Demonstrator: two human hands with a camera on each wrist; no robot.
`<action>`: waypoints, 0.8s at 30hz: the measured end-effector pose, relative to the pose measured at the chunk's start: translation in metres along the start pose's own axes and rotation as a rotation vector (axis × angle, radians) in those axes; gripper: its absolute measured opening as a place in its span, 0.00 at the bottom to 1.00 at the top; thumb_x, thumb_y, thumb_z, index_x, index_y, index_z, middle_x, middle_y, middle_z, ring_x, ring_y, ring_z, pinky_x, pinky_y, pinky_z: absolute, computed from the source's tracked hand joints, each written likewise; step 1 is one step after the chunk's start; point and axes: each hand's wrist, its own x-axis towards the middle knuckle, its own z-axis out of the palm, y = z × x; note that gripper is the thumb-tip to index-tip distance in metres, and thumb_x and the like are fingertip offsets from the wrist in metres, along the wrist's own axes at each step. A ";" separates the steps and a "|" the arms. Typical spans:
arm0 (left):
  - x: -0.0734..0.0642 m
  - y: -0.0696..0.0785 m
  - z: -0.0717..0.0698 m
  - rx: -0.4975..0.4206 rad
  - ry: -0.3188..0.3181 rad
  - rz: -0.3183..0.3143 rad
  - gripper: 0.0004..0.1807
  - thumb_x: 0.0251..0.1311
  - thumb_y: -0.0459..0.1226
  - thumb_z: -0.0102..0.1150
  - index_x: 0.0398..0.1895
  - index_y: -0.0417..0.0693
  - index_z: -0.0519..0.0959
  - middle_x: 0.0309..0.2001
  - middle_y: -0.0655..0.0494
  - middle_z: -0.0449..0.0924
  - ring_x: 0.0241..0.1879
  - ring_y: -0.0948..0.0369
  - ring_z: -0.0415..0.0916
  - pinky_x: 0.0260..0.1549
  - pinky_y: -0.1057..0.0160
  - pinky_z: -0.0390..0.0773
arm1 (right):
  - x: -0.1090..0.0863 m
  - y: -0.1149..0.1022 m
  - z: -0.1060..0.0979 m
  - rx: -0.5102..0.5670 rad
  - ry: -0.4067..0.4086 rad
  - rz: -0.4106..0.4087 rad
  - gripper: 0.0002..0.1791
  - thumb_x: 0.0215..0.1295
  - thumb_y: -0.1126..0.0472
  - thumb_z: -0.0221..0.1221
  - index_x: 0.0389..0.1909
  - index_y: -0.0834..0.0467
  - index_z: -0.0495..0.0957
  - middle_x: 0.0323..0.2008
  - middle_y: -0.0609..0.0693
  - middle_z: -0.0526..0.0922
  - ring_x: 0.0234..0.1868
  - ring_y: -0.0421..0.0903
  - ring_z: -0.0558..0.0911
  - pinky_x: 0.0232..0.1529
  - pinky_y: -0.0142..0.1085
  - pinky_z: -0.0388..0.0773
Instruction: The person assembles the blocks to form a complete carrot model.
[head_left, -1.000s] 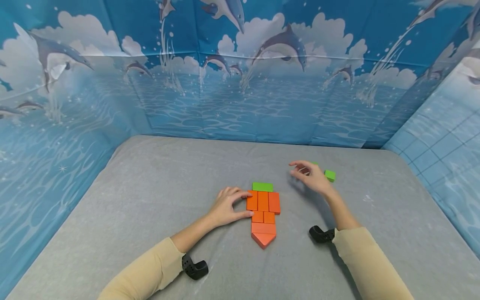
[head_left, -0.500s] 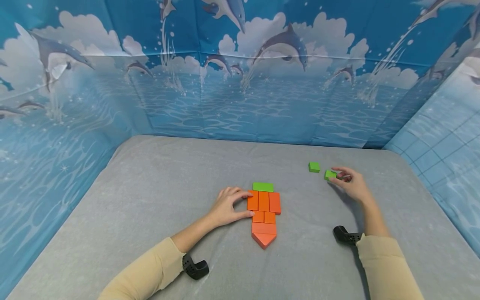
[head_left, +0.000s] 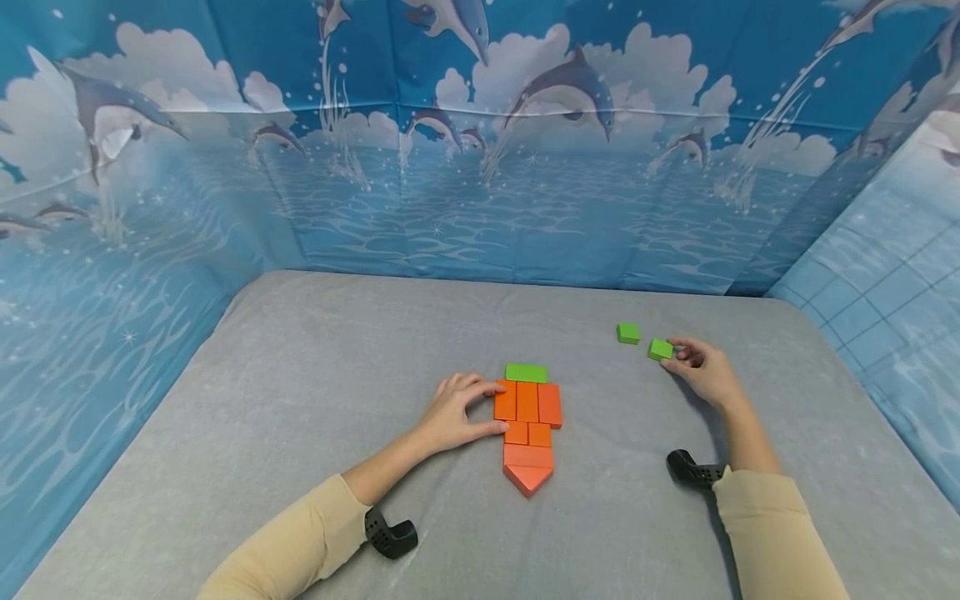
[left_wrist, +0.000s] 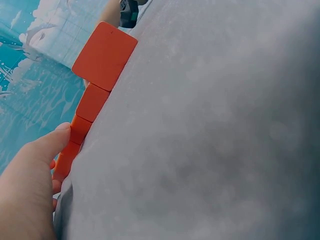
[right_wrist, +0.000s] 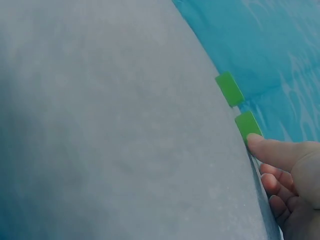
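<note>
In the head view, orange wooden blocks (head_left: 527, 403) lie packed together, ending in a triangular block (head_left: 528, 479) on the near side. A green rectangular block (head_left: 527, 373) caps their far end. My left hand (head_left: 452, 414) rests at their left side, thumb and index fingertips touching the orange blocks (left_wrist: 92, 102) and a gap between them. Farther right, my right hand (head_left: 707, 371) pinches the right side of a small green block (head_left: 660, 349) between thumb and index finger. In the right wrist view, the thumb overlaps that green block (right_wrist: 247, 124).
A second small green block (head_left: 628, 333) lies just left of the pinched one, toward the back. Grey cloth covers the table (head_left: 337, 350). A blue dolphin-print curtain (head_left: 465, 192) hangs behind and at the sides. Black devices (head_left: 392, 535) sit at both wrists.
My right hand has moved right from above the far green block to the nearer one and taken hold of it, turning it slightly. The left hand has stayed in place.
</note>
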 end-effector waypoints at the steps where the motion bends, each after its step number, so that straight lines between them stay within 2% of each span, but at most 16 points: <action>1: 0.000 0.000 0.000 0.001 0.001 0.000 0.28 0.47 0.53 0.65 0.53 0.58 0.75 0.45 0.60 0.73 0.47 0.59 0.64 0.52 0.53 0.58 | 0.000 0.000 0.000 0.005 0.007 0.003 0.24 0.63 0.56 0.56 0.55 0.68 0.70 0.38 0.58 0.72 0.32 0.45 0.68 0.29 0.33 0.65; 6: 0.000 0.000 0.000 0.006 0.001 0.003 0.27 0.47 0.54 0.64 0.52 0.58 0.75 0.45 0.60 0.73 0.47 0.60 0.64 0.52 0.53 0.59 | -0.001 -0.008 0.002 0.058 0.058 -0.004 0.24 0.62 0.56 0.57 0.55 0.67 0.70 0.39 0.57 0.72 0.31 0.39 0.68 0.26 0.28 0.67; 12: 0.000 -0.001 0.000 0.002 0.007 0.006 0.27 0.47 0.54 0.64 0.52 0.58 0.75 0.44 0.60 0.73 0.47 0.60 0.64 0.51 0.54 0.59 | 0.000 -0.040 0.009 0.123 0.085 -0.063 0.24 0.61 0.55 0.59 0.54 0.65 0.71 0.38 0.58 0.73 0.31 0.39 0.69 0.23 0.28 0.68; 19: 0.000 -0.003 0.001 -0.003 0.007 0.007 0.27 0.47 0.54 0.64 0.52 0.58 0.75 0.45 0.61 0.73 0.47 0.60 0.63 0.52 0.54 0.59 | 0.001 -0.080 0.038 0.190 0.006 -0.139 0.22 0.58 0.59 0.62 0.51 0.65 0.73 0.35 0.57 0.74 0.31 0.45 0.71 0.23 0.31 0.68; 24: 0.000 -0.003 0.002 0.000 0.015 0.014 0.27 0.47 0.54 0.64 0.52 0.57 0.75 0.45 0.61 0.73 0.46 0.60 0.64 0.51 0.53 0.59 | 0.001 -0.099 0.059 0.219 -0.062 -0.145 0.21 0.57 0.60 0.63 0.51 0.64 0.73 0.34 0.56 0.74 0.30 0.48 0.71 0.25 0.32 0.68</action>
